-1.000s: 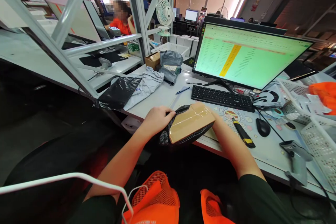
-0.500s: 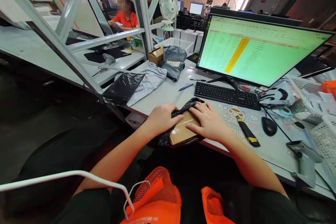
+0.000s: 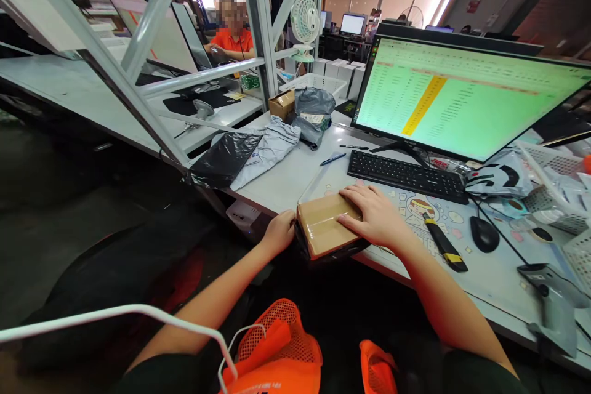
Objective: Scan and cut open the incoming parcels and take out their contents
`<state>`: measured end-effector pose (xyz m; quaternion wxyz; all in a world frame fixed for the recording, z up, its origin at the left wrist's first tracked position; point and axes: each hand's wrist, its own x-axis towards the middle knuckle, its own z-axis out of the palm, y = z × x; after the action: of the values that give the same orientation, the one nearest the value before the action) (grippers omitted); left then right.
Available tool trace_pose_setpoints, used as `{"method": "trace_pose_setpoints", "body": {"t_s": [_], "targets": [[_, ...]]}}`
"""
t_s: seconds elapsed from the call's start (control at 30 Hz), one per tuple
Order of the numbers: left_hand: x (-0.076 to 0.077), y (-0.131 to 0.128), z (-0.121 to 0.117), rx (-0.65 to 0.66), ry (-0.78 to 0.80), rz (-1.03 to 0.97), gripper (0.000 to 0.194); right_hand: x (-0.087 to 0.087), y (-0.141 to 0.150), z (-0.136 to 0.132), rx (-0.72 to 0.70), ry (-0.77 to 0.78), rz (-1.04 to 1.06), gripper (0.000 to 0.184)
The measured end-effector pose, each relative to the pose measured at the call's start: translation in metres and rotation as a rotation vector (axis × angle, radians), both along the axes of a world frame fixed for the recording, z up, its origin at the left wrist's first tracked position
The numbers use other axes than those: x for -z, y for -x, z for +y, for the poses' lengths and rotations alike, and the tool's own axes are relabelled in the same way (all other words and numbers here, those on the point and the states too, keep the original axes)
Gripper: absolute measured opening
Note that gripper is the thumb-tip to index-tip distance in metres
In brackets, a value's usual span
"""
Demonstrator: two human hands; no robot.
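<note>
A brown cardboard box [image 3: 325,225] with shiny tape lies at the desk's front edge, its top bare. Black plastic bag [image 3: 344,251] shows below the box and along its left side. Closed in a fist, my left hand [image 3: 281,231] grips the bag at the box's left side; its fingertips are partly hidden. My right hand [image 3: 373,215] holds the box from the right, thumb and fingers over its top. To the right of that hand lies a black and yellow box cutter [image 3: 444,243] on the printed desk mat.
Behind the box are a keyboard [image 3: 406,175], a monitor [image 3: 462,95] and a blue pen [image 3: 332,159]. Plastic mailers [image 3: 270,151] lie at the left by the metal frame. On the right are a mouse [image 3: 484,234] and a scanner [image 3: 551,301]. A person in orange sits beyond.
The black bag has come off the top of the box, baring it. My left hand has moved from the top to the box's left side and closed into a fist.
</note>
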<state>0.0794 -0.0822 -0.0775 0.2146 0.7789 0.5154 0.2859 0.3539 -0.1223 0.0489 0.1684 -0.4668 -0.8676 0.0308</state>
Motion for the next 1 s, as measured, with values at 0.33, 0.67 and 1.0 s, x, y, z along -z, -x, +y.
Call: {"method": "trace_pose_setpoints", "body": {"t_s": [0.33, 0.67, 1.0], "targets": [[-0.033, -0.024, -0.051, 0.096, -0.373, -0.424, 0.069, 0.005, 0.024, 0.013, 0.315, -0.088, 0.210, 0.051], [-0.035, -0.044, 0.078, -0.061, -0.301, -0.392, 0.041, 0.094, -0.167, -0.095, 1.086, -0.131, 0.321, 0.061], [-0.050, -0.105, -0.008, 0.145, -0.723, -0.116, 0.040, 0.144, -0.199, -0.091, 1.126, -0.085, 0.154, 0.055]]}}
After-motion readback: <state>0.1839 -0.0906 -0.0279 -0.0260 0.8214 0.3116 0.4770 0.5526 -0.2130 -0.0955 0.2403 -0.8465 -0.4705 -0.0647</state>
